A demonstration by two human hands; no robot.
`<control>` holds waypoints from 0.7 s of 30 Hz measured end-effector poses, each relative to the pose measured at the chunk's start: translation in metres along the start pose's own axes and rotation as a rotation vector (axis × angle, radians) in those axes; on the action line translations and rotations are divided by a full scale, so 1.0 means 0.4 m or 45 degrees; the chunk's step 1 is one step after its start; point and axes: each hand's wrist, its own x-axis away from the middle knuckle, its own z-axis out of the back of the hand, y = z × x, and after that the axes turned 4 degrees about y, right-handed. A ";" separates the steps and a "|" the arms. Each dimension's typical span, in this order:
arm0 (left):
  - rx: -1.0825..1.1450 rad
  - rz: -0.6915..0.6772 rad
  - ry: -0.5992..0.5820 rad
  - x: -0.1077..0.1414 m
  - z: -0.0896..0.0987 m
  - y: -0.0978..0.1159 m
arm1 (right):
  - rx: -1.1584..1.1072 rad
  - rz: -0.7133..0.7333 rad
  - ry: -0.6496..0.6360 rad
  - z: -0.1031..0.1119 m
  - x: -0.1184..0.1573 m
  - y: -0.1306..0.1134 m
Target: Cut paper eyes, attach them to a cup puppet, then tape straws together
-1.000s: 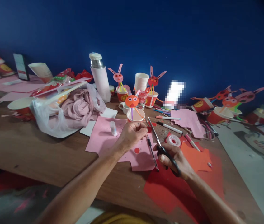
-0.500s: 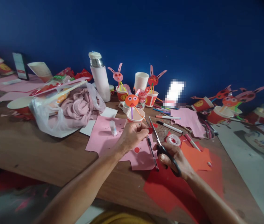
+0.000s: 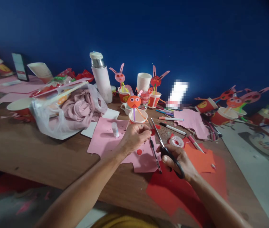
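My left hand (image 3: 135, 137) pinches a small red paper piece (image 3: 152, 132) between thumb and fingertips. Black-handled scissors (image 3: 170, 156) are gripped in my right hand (image 3: 178, 160), their blades apart and pointing up toward that paper. Beneath my hands lies pink paper (image 3: 115, 152), bearing a red paper dot (image 3: 139, 152), a pen (image 3: 154, 153) and a small white glue container (image 3: 115, 129). Just behind my left hand stands a paper cup (image 3: 138, 117) with an orange animal face (image 3: 134, 101) on a straw.
Red paper (image 3: 170, 193) and orange paper (image 3: 201, 158) lie at right, near a tape roll (image 3: 176, 141) and markers (image 3: 172, 129). A plastic bag (image 3: 51, 123) and a thermos (image 3: 101, 80) stand left. Other decorated cups (image 3: 225, 117) line the back and right.
Both hands stay in nearly the same place. The scissor blades and the red paper piece show only a very slight shift.
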 end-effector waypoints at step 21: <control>0.054 0.017 -0.121 -0.001 0.004 0.007 | 0.027 0.094 -0.069 0.004 0.001 0.003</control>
